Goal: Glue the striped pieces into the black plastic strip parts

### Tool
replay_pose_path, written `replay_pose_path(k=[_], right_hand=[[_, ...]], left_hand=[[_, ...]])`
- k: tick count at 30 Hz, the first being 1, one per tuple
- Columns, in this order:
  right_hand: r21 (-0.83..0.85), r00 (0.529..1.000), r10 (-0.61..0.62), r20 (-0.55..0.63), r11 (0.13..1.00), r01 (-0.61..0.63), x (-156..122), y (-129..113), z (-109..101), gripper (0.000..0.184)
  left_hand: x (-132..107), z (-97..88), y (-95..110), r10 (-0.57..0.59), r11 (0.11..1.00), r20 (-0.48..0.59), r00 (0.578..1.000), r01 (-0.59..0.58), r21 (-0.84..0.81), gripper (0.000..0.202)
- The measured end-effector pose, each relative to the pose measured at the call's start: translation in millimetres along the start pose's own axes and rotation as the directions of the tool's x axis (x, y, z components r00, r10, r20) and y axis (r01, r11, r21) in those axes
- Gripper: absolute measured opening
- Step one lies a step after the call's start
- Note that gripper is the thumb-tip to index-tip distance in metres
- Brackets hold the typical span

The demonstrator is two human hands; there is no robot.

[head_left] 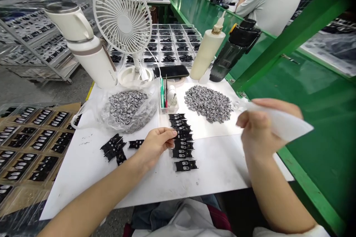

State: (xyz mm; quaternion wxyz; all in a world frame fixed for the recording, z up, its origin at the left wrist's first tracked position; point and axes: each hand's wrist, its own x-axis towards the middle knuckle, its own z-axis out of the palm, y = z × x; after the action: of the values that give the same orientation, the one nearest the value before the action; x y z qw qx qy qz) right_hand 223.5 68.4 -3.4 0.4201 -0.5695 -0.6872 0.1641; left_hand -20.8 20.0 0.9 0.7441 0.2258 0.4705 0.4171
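My left hand (158, 141) pinches the edge of a black plastic part (185, 134) in a column on the white table (150, 187). Several similar parts carry small grey ovals, such as the front one (185, 165). Raised at the right, my right hand (258, 129) is closed around a white, tapering piece (290, 122) of soft plastic or paper; its exact kind is unclear. Beyond the column lies a heap of small grey pieces (208, 103). More of them fill a clear plastic bag (144, 114). Loose black parts (113, 147) lie left of my left hand.
A white fan (124, 24), white flask (93, 61), phone (171, 71), squeeze bottle (207, 55) and dark water bottle (233, 52) stand or lie at the back. A small pen box (168, 109) sits mid-table. A green post (283, 40) rises right; trays (33, 144) flank the left.
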Motion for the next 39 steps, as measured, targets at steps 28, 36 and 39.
replay_pose_path(k=[28,36,39], right_hand=[[0.059,0.951,-0.083,0.297,0.996,0.068,32.8,-58.9,21.8,0.040],[0.078,0.929,-0.123,0.349,0.992,0.102,77.6,-85.5,76.3,0.026],[-0.008,0.935,-0.114,0.336,0.992,0.124,77.2,-85.6,78.1,0.020]], left_hand=[[0.3,0.6,-0.4,0.018,0.996,0.000,1.000,-0.018,-0.084,0.017],[1.5,3.1,1.2,0.006,0.994,-0.042,0.999,-0.010,-0.106,0.020],[1.9,3.3,1.3,0.005,0.995,-0.048,0.999,-0.009,-0.102,0.020]])
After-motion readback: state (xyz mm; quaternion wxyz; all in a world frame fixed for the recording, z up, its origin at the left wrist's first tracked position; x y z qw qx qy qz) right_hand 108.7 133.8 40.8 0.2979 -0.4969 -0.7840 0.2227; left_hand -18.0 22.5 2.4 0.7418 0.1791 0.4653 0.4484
